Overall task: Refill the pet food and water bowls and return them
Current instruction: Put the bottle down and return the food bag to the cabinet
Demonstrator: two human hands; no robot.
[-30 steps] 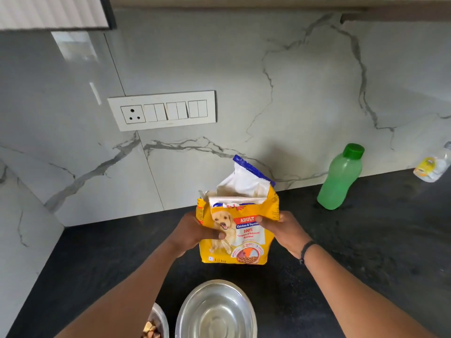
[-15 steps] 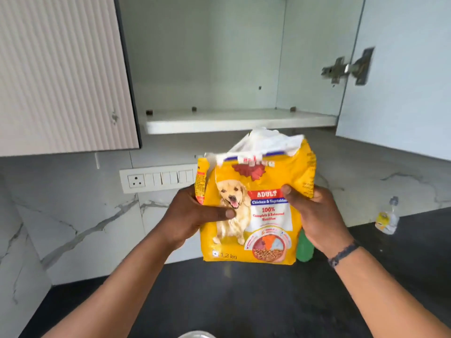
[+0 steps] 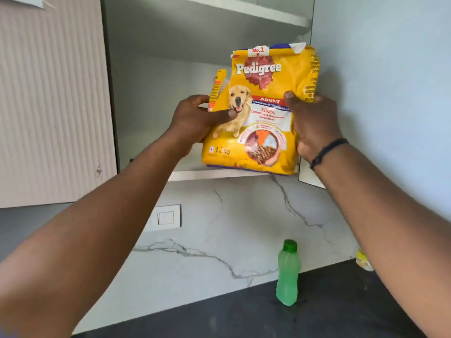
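Observation:
A yellow dog food bag (image 3: 266, 84) with a dog picture is held upright at the mouth of the open wall cabinet, its bottom edge just above the lower shelf (image 3: 195, 175). My left hand (image 3: 195, 120) grips the bag's left side and my right hand (image 3: 311, 120) grips its right side. The bag's top is folded over. A green water bottle (image 3: 288, 274) stands on the dark counter (image 3: 317, 313) below. The bowls are out of view.
The cabinet's right door (image 3: 390, 81) stands open beside my right hand. A closed ribbed door (image 3: 53, 101) is at the left. A white switch plate (image 3: 166, 217) sits on the marble backsplash. A small clear bottle (image 3: 363, 261) peeks out behind my right forearm.
Both hands have lifted the bag from the counter up to the open cabinet's lower shelf. My view has tilted up, so the steel bowls have dropped out of sight.

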